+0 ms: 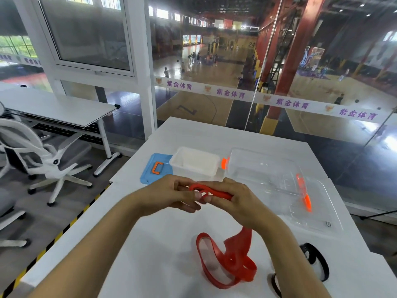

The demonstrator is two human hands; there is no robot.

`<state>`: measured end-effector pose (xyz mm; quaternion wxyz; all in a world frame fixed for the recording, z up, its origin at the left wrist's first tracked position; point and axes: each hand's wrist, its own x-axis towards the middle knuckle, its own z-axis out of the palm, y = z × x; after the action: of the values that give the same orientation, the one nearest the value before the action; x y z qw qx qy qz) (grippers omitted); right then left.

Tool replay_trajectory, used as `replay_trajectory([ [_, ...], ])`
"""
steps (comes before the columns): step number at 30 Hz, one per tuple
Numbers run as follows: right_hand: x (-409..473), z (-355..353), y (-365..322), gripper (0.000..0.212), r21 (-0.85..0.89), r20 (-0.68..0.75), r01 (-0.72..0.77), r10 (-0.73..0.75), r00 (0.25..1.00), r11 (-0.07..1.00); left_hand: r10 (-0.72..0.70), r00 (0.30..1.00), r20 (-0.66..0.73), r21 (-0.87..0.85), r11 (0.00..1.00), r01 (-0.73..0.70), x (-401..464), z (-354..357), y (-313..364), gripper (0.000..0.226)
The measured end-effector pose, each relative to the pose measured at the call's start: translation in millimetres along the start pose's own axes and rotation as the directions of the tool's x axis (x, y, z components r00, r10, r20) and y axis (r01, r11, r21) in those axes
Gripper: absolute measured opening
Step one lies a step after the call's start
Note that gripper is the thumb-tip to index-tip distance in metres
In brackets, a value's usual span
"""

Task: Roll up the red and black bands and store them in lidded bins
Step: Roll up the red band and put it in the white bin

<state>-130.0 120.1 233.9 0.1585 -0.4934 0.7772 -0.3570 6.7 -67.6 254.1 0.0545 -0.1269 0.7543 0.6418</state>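
Observation:
Both hands hold one end of the red band point(227, 261) above the white table. My left hand point(169, 194) pinches the folded end, and my right hand point(234, 201) grips it from the right. The band's loose remainder hangs down and lies in loops on the table near me. A black band point(318, 261) lies on the table at the right, partly behind my right forearm. A white bin point(195, 162) stands open behind my hands, its blue lid point(150, 171) with an orange clasp flat to its left. A clear bin point(262, 166) stands open to the right.
A clear lid point(313, 207) with an orange handle lies right of the clear bin. The white table point(163, 244) ends close on the left, above a floor with yellow-black tape. A glass wall stands behind the table. White office chairs and another desk are at the left.

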Motion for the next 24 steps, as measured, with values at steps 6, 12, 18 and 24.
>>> replay_trajectory([
  [6, -9, 0, -18, 0.037, -0.155, 0.162, 0.031, -0.005, 0.987, 0.987, -0.084, 0.974, 0.209, 0.211, 0.977, 0.039, -5, -13, 12, 0.016],
  [12, -17, 10, -8, 0.047, -0.034, 0.009, -0.003, 0.004, 1.0, 0.999, 0.086, 0.996, -0.016, 0.068, 0.994, -0.084, -3, 1, -7, 0.029],
  [18, -24, 23, -16, 0.06, 0.156, -0.197, -0.016, 0.047, 0.979, 0.988, 0.191, 0.939, -0.285, -0.262, 0.927, -0.268, 2, 34, -17, 0.035],
  [24, -25, 64, -21, 0.077, 0.197, -0.388, -0.062, 0.135, 0.912, 0.978, 0.135, 0.895, -0.425, -0.408, 0.854, -0.322, 10, 61, -20, 0.042],
])
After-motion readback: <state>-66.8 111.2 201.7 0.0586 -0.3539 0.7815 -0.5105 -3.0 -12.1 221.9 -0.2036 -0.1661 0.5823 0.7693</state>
